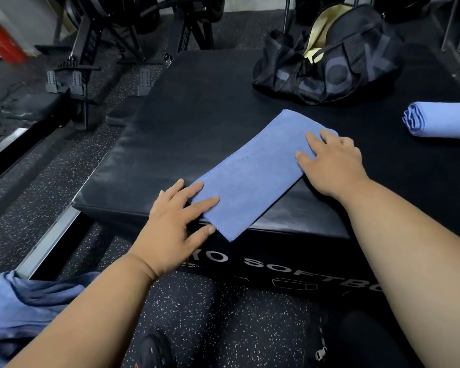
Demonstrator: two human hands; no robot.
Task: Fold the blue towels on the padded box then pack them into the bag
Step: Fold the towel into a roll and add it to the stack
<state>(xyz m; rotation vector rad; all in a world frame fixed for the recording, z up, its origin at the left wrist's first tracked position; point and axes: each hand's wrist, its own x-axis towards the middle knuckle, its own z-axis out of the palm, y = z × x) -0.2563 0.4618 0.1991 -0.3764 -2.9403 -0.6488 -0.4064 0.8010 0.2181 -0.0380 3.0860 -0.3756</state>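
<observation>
both hands (170,224) (332,163) flat on towel (250,176), fingers straight | bag (327,65), folded towel (441,120) behind | fabric (24,309) lower-left, unclear

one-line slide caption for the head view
Both hands flatten a folded blue towel on the padded box.

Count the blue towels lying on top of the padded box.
2. One towel lies flat under both hands at the near edge of the padded box; a folded towel sits at the right. The bag may hide more.
</observation>
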